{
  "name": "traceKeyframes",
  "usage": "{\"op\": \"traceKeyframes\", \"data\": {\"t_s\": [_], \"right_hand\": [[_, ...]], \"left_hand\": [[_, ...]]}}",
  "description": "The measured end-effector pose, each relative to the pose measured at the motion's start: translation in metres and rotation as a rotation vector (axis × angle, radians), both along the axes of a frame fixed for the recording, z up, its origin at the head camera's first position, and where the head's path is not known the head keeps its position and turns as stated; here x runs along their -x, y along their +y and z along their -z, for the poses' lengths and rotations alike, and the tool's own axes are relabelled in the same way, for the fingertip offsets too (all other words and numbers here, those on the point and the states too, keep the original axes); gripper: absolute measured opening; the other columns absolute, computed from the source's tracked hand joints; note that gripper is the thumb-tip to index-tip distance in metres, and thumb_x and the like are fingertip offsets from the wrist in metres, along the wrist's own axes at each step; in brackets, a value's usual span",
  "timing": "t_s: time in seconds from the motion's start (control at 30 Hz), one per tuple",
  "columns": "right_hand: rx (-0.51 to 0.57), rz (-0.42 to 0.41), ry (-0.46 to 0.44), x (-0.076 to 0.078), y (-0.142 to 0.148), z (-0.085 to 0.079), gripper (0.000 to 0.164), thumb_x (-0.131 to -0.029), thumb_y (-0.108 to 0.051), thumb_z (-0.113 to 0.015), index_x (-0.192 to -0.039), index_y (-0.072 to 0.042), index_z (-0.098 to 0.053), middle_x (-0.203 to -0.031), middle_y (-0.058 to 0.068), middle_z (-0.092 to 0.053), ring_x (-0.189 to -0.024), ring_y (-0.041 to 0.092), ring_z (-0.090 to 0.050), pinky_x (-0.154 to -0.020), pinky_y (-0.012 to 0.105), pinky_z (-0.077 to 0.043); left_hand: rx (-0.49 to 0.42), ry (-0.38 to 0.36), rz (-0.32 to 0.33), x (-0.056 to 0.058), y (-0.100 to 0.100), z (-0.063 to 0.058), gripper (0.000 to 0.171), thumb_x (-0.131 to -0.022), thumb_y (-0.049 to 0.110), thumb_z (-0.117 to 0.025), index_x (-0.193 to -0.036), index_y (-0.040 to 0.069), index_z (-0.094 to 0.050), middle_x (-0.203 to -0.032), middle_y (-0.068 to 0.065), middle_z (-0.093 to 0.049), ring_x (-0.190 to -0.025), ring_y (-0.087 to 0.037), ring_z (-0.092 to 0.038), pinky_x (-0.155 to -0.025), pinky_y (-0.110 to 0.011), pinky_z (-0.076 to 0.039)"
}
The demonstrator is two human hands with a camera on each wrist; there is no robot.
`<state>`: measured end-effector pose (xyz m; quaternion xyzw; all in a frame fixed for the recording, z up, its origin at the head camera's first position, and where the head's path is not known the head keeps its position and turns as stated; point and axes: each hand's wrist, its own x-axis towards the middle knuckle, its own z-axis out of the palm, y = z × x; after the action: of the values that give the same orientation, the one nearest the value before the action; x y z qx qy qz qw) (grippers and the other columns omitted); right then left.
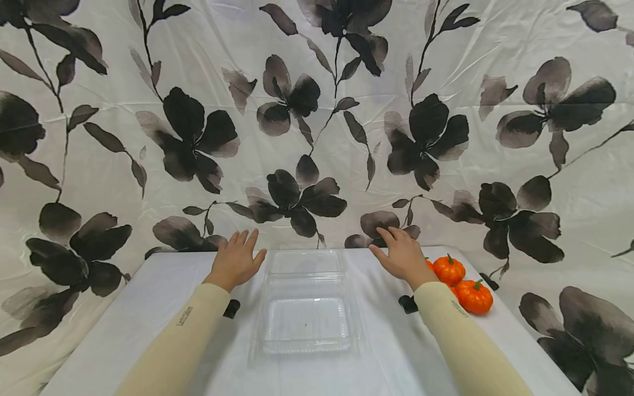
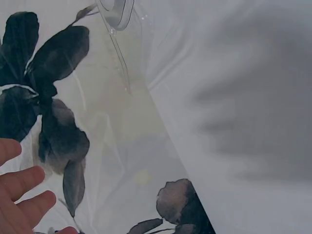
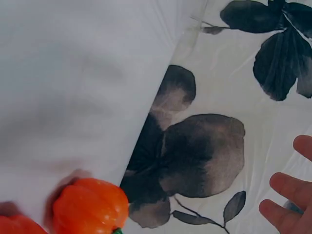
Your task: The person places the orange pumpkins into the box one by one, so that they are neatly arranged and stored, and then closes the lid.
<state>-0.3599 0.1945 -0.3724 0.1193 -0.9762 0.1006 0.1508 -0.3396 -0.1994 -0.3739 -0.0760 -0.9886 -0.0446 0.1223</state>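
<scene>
Between the two hands a clear plastic clamshell box (image 1: 306, 322) lies with its lid folded back on the white table. To its left the left hand (image 1: 235, 260) is held with fingers spread, touching nothing; its fingertips also show in the left wrist view. On the other side the right hand (image 1: 400, 254) hovers with loosely spread fingers, holding nothing. Just right of that hand sit several small orange pumpkins (image 1: 474, 297) with green stems, one partly hidden behind the hand and sleeve. In the right wrist view, one pumpkin (image 3: 90, 205) lies near the table edge.
The white table (image 1: 163, 286) ends at a back edge just beyond the hands. Behind it hangs a pale cloth (image 1: 356, 165) printed with dark flowers. A black piece (image 1: 231, 309) shows below the left wrist, and another black piece (image 1: 408, 304) below the right.
</scene>
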Motion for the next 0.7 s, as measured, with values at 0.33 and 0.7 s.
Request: {"op": "traceKeyframes", "data": {"t_s": [0.33, 0.7], "right_hand": [[0.02, -0.025, 0.024, -0.011, 0.008, 0.001, 0.066, -0.096, -0.056, -0.045, -0.149, -0.017, -0.038, -0.151, 0.02, -0.036, -0.139, 0.041, -0.035, -0.108, 0.064, -0.032], [0.072, -0.013, 0.019, -0.024, 0.019, 0.012, 0.066, -0.095, -0.055, -0.047, -0.148, -0.017, -0.039, -0.151, 0.02, -0.037, -0.137, 0.042, -0.037, -0.108, 0.066, -0.031]], "left_hand": [[-0.021, 0.041, 0.024, -0.008, 0.003, 0.003, 0.065, -0.1, 0.043, -0.039, -0.151, 0.004, -0.031, -0.149, -0.025, -0.039, -0.139, -0.047, -0.032, -0.111, -0.068, -0.024], [-0.073, 0.053, 0.056, -0.016, 0.002, 0.01, 0.062, -0.1, 0.039, -0.042, -0.148, 0.001, -0.034, -0.144, -0.027, -0.044, -0.135, -0.046, -0.039, -0.107, -0.066, -0.032]]}}
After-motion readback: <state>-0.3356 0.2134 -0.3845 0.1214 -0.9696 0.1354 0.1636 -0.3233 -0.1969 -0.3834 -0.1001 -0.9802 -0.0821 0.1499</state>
